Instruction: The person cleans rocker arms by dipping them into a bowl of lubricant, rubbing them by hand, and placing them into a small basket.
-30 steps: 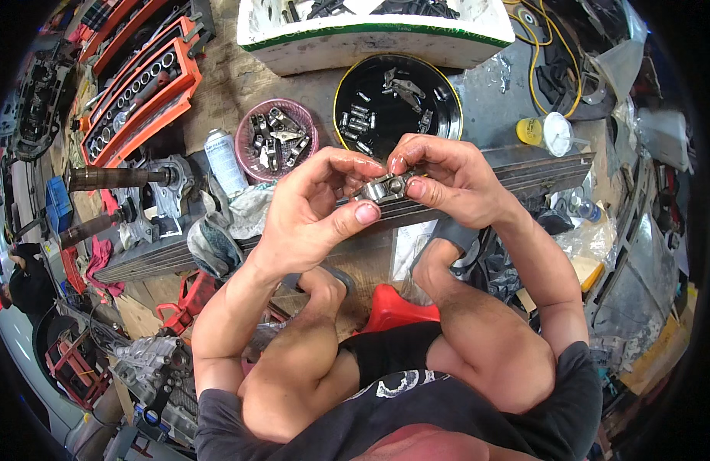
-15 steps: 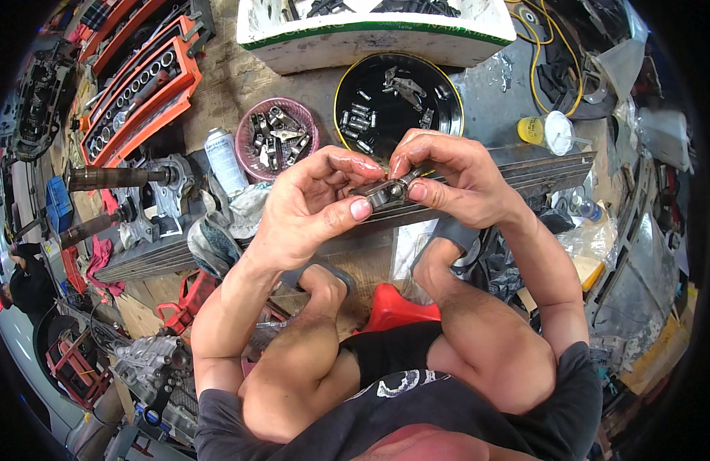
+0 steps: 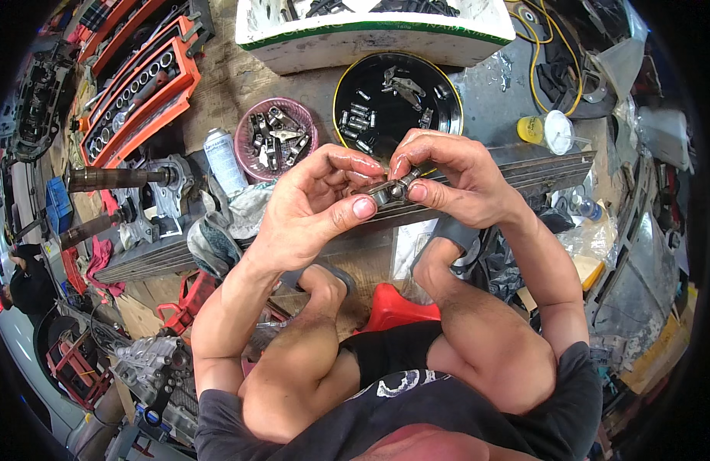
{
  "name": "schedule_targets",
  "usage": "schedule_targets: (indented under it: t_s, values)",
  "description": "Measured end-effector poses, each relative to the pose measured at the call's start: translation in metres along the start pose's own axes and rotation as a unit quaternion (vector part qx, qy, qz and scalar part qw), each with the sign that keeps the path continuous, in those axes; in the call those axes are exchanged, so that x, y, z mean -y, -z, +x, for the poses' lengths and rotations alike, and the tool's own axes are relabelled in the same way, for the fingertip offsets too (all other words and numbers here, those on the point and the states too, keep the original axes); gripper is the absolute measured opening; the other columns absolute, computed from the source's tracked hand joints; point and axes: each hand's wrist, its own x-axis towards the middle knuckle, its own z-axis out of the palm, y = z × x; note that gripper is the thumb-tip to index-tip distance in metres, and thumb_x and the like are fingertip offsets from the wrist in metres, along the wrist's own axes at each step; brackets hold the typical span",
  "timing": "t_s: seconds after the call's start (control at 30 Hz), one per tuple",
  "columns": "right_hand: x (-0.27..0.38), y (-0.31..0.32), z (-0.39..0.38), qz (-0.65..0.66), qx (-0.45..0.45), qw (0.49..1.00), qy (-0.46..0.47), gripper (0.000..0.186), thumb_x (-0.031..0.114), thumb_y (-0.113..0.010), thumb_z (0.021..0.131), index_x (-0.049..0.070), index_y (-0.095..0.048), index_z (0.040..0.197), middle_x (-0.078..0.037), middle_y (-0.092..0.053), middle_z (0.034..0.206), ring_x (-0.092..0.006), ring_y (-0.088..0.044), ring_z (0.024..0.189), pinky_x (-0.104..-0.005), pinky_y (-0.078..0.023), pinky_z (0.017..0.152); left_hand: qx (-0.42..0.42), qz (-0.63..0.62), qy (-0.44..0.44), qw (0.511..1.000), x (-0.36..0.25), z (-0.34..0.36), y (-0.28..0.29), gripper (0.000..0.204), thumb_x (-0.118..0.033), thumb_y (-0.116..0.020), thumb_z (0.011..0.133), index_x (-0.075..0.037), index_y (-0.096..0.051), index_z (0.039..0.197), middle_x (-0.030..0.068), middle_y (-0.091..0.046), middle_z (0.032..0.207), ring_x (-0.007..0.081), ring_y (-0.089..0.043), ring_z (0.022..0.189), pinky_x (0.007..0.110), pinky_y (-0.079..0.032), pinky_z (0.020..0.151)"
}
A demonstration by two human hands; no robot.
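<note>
Between my two hands is a small oily metal rocker arm [image 3: 387, 190]. My left hand [image 3: 316, 201] holds its left end, thumb at the near side and fingers curled behind. My right hand [image 3: 451, 180] pinches the right end with thumb and forefinger; both hands' fingertips look wet. Just beyond them sit a black round pan [image 3: 455, 115] with several small steel cylinders and arms in it, and a pink mesh basket [image 3: 310, 119] holding more rocker arms. A spray can [image 3: 226, 161] stands left of the basket, a crumpled rag [image 3: 216, 238] below it.
A white foam box [image 3: 370, 54] of dark parts is at the back. Left are orange socket cases [image 3: 182, 84] and engine parts [image 3: 120, 180]. A cup [image 3: 554, 131] and yellow hose [image 3: 535, 69] are right. A person in black [image 3: 32, 280] is at far left.
The rocker arm has turned and tilted slightly between my fingers since a second ago, its right end now angled upward. My hands stay in nearly the same place.
</note>
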Motion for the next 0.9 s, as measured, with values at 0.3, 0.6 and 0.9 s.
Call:
schedule_targets:
  t_s: [0.3,0.6,0.9]
  values:
    - [0.0,0.0,-0.001,0.001,-0.007,1.0,0.004,0.02,0.01,-0.071,0.093,-0.002,-0.064,0.109,-0.01,-0.067,0.104,-0.02,-0.064,0.099,-0.0326,-0.051,0.088,-0.022,0.013,-0.002,1.0,-0.002,-0.001,-0.003,0.037,-0.01,-0.075,0.091,-0.001,-0.056,0.122,0.0087,-0.06,0.121,0.0194,-0.059,0.117,0.035,-0.047,0.104]
    - [0.004,-0.004,-0.001,0.065,-0.02,0.996,-0.057,0.03,0.008,-0.072,0.094,-0.003,-0.067,0.121,-0.012,-0.069,0.114,-0.0172,-0.066,0.103,-0.0309,-0.054,0.09,-0.01,-0.137,0.009,0.99,0.02,0.0,0.016,0.034,-0.023,-0.063,0.102,-0.001,-0.056,0.126,0.0094,-0.062,0.119,0.0179,-0.063,0.103,0.031,-0.049,0.083]
    - [0.005,-0.011,-0.003,0.152,-0.063,0.975,-0.148,0.033,0.005,-0.073,0.092,-0.004,-0.067,0.124,-0.011,-0.07,0.118,-0.0154,-0.066,0.107,-0.029,-0.056,0.093,-0.035,-0.166,0.04,0.985,0.016,0.003,0.006,0.037,-0.027,-0.051,0.108,0.0,-0.054,0.133,0.0099,-0.061,0.1,0.0159,-0.057,0.086,0.031,-0.048,0.076]
